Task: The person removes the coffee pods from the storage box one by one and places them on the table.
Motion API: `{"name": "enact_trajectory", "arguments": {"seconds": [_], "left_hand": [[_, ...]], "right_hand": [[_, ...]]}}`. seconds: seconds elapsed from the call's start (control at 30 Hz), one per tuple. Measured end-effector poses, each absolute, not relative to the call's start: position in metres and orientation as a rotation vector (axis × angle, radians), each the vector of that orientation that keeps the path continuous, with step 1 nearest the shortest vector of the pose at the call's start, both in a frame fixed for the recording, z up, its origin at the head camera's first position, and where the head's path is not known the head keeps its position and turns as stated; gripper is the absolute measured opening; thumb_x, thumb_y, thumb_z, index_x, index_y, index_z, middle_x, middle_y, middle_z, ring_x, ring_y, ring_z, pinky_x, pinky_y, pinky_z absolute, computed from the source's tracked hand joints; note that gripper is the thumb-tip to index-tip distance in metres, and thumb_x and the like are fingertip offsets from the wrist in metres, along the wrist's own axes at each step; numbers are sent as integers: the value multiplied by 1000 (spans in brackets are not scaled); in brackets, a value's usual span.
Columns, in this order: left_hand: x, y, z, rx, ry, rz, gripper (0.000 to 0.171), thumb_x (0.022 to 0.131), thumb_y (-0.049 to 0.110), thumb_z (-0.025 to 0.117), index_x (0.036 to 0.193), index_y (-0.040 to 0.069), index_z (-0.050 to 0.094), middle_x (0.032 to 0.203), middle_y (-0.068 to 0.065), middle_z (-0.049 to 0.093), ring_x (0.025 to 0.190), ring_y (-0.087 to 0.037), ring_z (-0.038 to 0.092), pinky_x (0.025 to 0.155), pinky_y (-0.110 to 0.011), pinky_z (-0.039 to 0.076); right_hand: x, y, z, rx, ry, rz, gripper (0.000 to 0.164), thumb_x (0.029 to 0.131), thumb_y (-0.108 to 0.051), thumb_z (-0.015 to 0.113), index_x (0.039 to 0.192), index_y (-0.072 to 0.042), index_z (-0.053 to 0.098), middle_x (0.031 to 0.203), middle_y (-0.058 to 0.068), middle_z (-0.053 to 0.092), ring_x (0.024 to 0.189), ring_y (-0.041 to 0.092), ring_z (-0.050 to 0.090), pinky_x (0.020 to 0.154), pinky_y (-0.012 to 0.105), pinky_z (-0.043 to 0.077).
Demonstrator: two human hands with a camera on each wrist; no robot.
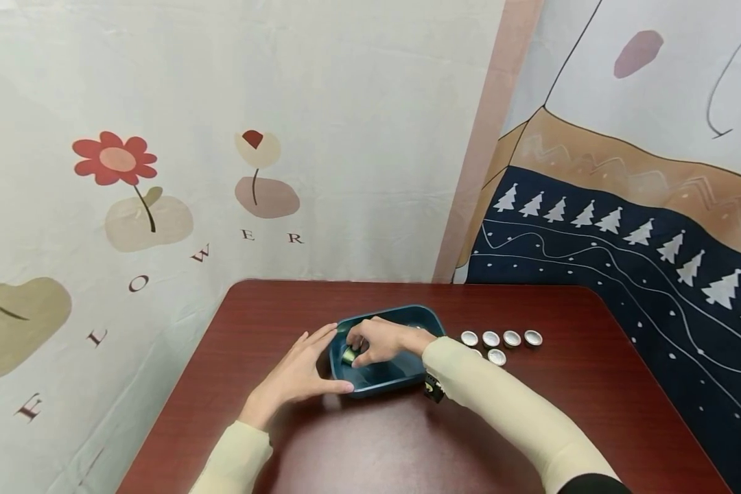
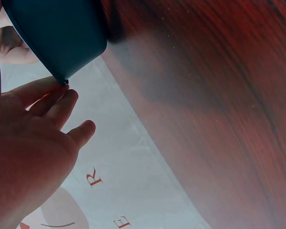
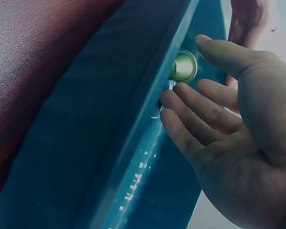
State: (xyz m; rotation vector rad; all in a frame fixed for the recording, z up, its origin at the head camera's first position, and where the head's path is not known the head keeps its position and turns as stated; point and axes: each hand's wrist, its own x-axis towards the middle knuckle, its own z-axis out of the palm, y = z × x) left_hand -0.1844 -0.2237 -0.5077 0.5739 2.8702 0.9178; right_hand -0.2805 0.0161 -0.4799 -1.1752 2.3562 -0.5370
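A dark teal rectangular bin [image 1: 377, 392] stands on the table. Spread around its left end is my left hand [image 1: 296, 370], thumb along the front rim and fingertips at the back left corner; in the left wrist view the fingertips meet the rim [image 2: 66, 82]. My right hand [image 1: 379, 341] reaches down inside the bin from the right. A shiny green coffee capsule [image 3: 183, 67] lies between its thumb and fingers, and in the right wrist view the thumb tip stands apart from it. The same capsule [image 1: 348, 355] shows under the fingers at the bin's left end.
Right of the bin, several coffee capsules [image 1: 512, 338] stand in two rows on the red-brown table [image 1: 370, 439], silver lids up. The right sleeve [image 1: 500, 398] partly covers one in the front row. Behind the table hangs a printed cloth [image 1: 370, 137].
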Motion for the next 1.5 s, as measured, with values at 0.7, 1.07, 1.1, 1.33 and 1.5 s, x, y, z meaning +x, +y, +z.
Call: {"name": "enact_trajectory", "arguments": {"seconds": [0.7, 1.07, 1.1, 1.33, 1.5], "left_hand": [[-184, -223, -506, 561, 2848, 936, 123, 84, 68, 93, 173, 1, 42, 184, -13, 39, 169, -43, 40, 142, -74, 18], [-184, -223, -506, 560, 2850, 940, 122, 84, 68, 94, 172, 0, 43, 184, -14, 40, 169, -41, 42, 143, -73, 18], [-183, -223, -506, 559, 2850, 942, 122, 84, 67, 94, 172, 0, 43, 183, -14, 40, 169, -42, 41, 143, -73, 18], [-183, -223, -506, 560, 2853, 945, 122, 84, 66, 95, 171, -1, 44, 183, -14, 40, 169, -44, 40, 142, -74, 20], [-183, -222, -505, 568, 2856, 944, 122, 83, 67, 95, 171, -2, 44, 183, -14, 41, 169, -43, 42, 142, -74, 19]], "right_hand": [[-273, -5, -490, -1179, 2379, -473, 29, 104, -28, 86, 128, -12, 82, 112, -2, 85, 96, 1, 75, 88, 20, 65], [-270, -9, -495, -1190, 2419, -505, 12, 100, -21, 89, 109, -15, 84, 97, -7, 83, 85, -4, 72, 80, 15, 62], [-270, -9, -495, -1188, 2420, -504, 12, 100, -20, 89, 109, -14, 84, 98, -6, 84, 86, -3, 73, 81, 16, 62], [-272, -7, -497, -1184, 2427, -476, 17, 99, -16, 88, 116, -13, 83, 107, -3, 85, 93, 1, 75, 85, 19, 64], [-273, -4, -496, -1195, 2423, -497, 17, 99, -13, 87, 115, -13, 83, 107, -2, 84, 93, 1, 74, 84, 19, 64]]}}
